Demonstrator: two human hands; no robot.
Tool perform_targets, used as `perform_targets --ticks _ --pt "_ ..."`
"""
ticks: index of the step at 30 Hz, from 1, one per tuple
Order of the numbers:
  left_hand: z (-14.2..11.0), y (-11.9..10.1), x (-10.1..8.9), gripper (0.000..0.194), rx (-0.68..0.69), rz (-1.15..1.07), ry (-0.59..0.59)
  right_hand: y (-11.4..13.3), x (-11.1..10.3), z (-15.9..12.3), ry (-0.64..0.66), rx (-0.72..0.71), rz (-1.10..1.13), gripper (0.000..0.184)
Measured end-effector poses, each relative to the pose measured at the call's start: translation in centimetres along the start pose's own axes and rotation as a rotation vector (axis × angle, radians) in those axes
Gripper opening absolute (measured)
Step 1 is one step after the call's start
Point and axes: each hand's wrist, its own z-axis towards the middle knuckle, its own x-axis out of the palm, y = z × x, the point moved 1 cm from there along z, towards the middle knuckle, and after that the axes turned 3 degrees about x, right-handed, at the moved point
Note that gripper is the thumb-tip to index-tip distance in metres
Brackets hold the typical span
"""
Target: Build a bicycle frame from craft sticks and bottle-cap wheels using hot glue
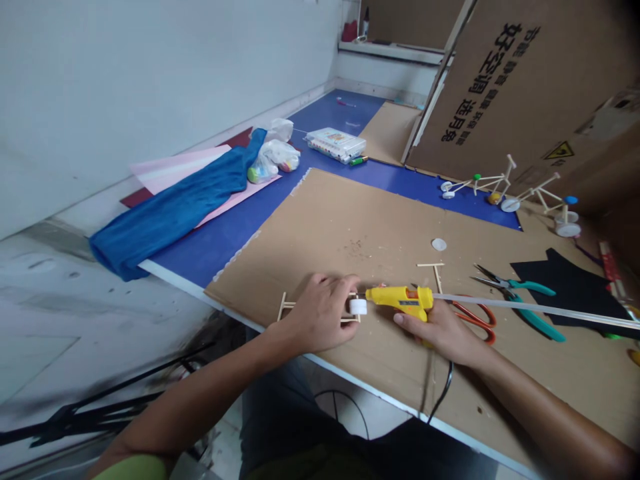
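My left hand (323, 312) is closed over a small frame of thin wooden sticks (284, 306), holding it down near the front edge of the cardboard. A white bottle cap (358, 307) sits at the frame's right end, beside my fingertips. My right hand (443, 331) grips a yellow hot glue gun (400, 300) by its handle. The gun's nozzle points left and is close to the cap and sticks; whether it touches them I cannot tell. A long clear glue stick (530, 307) runs out of the gun's back. Its black cord (441, 393) hangs over the table edge.
Orange-handled scissors (477, 320), teal pliers (533, 310), black sheet material (575, 287) and a T-shaped stick piece (438, 273) lie to the right. Stick models with wheels (480, 183) stand behind. Blue cloth (180, 207), plastic bags (275, 157) and a white pack (335, 143) lie at the back.
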Motion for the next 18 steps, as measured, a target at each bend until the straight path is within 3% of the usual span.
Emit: perform_targets --ticks 18 --pt "0.06 0.12 0.02 0.058 -0.01 -0.022 0.013 0.94 0.01 0.03 -0.009 -0.015 -0.028 0.031"
